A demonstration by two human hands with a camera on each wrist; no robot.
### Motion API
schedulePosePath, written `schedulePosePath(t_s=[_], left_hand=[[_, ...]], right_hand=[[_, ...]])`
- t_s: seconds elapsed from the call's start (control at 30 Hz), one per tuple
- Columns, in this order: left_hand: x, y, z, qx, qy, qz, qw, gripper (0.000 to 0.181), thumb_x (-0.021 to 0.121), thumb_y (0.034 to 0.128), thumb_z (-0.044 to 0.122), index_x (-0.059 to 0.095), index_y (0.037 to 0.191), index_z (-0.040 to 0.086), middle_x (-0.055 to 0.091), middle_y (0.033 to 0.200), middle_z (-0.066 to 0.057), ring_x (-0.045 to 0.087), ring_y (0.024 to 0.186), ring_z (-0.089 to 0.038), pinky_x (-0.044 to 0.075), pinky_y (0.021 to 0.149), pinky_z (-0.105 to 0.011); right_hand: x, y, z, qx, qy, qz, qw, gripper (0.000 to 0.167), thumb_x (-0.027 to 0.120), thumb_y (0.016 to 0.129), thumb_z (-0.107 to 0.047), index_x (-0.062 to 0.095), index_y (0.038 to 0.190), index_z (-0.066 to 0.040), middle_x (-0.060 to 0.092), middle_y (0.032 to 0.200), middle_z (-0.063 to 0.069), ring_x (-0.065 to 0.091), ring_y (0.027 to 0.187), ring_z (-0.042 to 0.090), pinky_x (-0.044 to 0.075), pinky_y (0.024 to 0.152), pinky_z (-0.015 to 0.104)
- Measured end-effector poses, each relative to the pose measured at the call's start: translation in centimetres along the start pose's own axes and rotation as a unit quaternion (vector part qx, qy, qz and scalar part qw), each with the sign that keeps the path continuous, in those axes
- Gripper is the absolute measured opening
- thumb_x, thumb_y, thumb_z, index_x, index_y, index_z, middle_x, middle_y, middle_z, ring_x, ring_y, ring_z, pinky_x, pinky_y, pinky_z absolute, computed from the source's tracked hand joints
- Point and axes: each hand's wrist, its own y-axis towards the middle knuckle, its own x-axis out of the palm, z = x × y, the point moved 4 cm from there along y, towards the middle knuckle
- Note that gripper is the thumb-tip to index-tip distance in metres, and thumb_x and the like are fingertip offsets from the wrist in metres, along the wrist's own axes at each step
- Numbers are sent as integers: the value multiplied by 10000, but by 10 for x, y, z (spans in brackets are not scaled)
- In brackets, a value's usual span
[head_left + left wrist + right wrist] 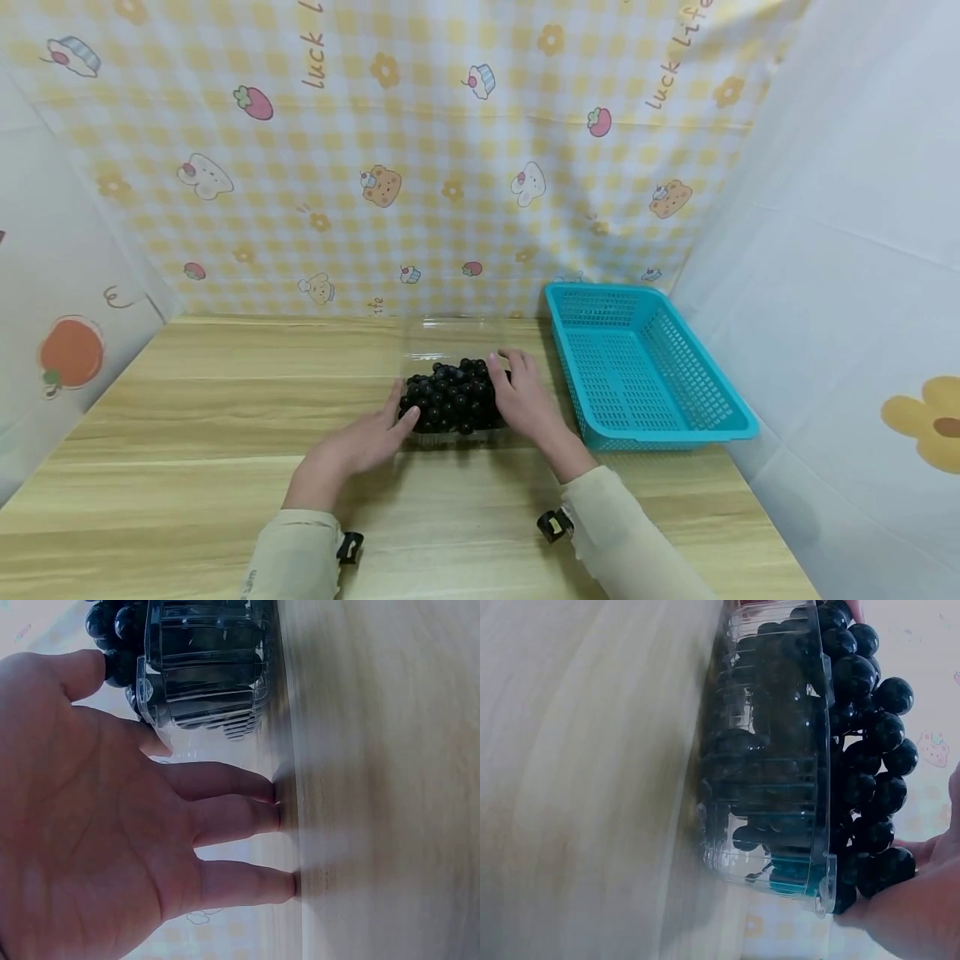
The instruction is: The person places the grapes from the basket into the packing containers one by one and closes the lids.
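Note:
A heap of shiny black grapes (453, 400) fills a clear plastic clamshell box (769, 761) and bulges above its rim. The hinged lid (453, 335) lies folded back behind it. At the box's left side is my left hand (366, 440). Its thumb touches the grapes, and the other fingers (244, 883) extend straight down to the tabletop, spread apart. On the right, my right hand (527, 402) rests against the grapes with its thumb on top. Its fingers reach round the far right side, partly hidden behind the fruit in the right wrist view.
A turquoise plastic basket (626, 379) with perforated walls stands right of the box, close to my right forearm. The wood-patterned table (187, 450) ends at a checked curtain (450, 150) behind, with white cloth on both sides.

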Motion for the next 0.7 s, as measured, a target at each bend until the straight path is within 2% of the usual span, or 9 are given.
schedulePosePath(t_s=[0.23,0.37,0.5,0.7], left_hand=[[0,-1,1,25,-92,16,10000,855,227,1131,620,-153,1693,98,493,1573,-332,366,1527,-563,246,1283,-702],[-1,0,-1,19,-73,11,10000,856,222,1134,613,-158,1689,84,513,1560,-328,398,1511,-559,260,1282,-693],[-2,2,-1,47,-45,-16,10000,850,218,1139,601,-163,1686,74,514,1556,-333,427,1490,-563,270,1279,-690],[-4,2,0,49,-52,-17,10000,820,249,1157,531,-151,1684,48,583,1486,-339,483,1447,-567,278,1279,-684]], right_hand=[[3,2,-4,-349,142,-187,9991,658,333,1153,-528,472,1579,-47,393,1670,237,399,1547,439,370,1248,642],[8,2,3,-315,-46,-445,9985,646,347,1163,-469,425,1607,-5,405,1679,232,377,1572,428,337,1283,616],[13,1,9,-307,-279,-637,9971,677,334,1166,-456,326,1648,19,317,1728,242,293,1617,430,264,1326,600],[20,-2,9,-160,-398,-638,9970,722,319,1163,-450,245,1655,74,217,1747,288,180,1652,437,180,1357,577]])
